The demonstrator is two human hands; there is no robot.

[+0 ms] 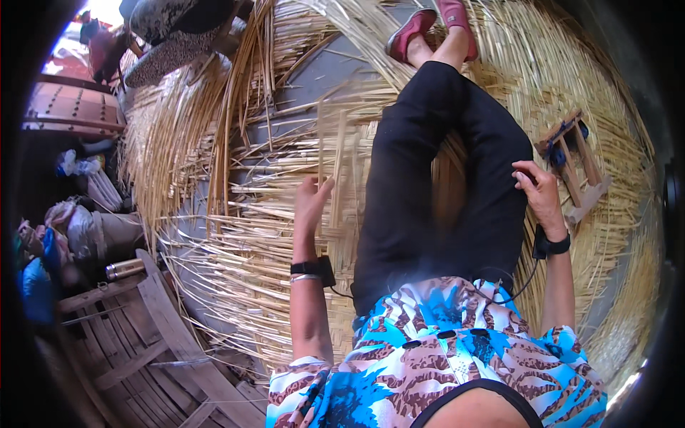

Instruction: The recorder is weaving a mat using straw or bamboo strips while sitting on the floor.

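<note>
Two hands (308,205) (545,194), perhaps one stool (586,155)

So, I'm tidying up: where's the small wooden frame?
In the head view, the small wooden frame is on the right, on the woven mat, just right of the right hand.

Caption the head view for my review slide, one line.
Left hand over a partly woven mat, right hand near a wooden frame.

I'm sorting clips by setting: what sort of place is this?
Probably a mat-weaving workspace: a large, partly woven mat, loose pale strips splaying from it, and a slatted wooden frame nearby.
</note>
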